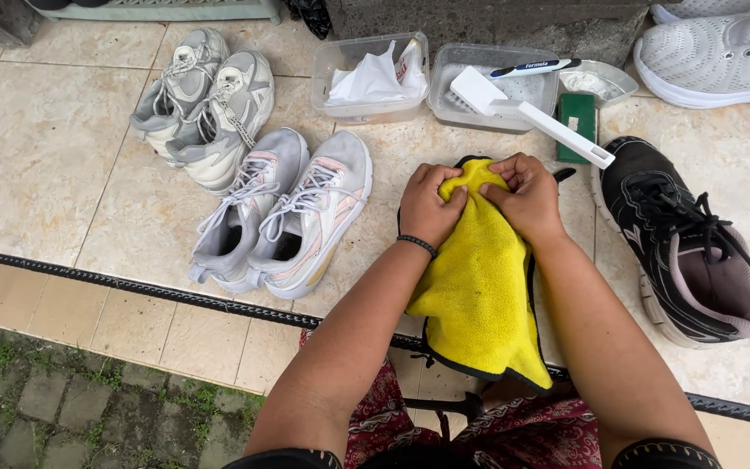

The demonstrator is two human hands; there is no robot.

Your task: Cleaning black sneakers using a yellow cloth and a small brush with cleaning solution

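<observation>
I've got both hands, left hand [427, 204] & right hand [527, 195], clenched on yellow cloth [479, 287] over black shoe [410, 217] on floor. Wiping underway; other black shoe [683, 252] untouched.

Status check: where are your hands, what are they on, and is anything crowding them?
Left hand and right hand both gripping yellow cloth over black shoe. White brush just beyond knuckles.
</observation>
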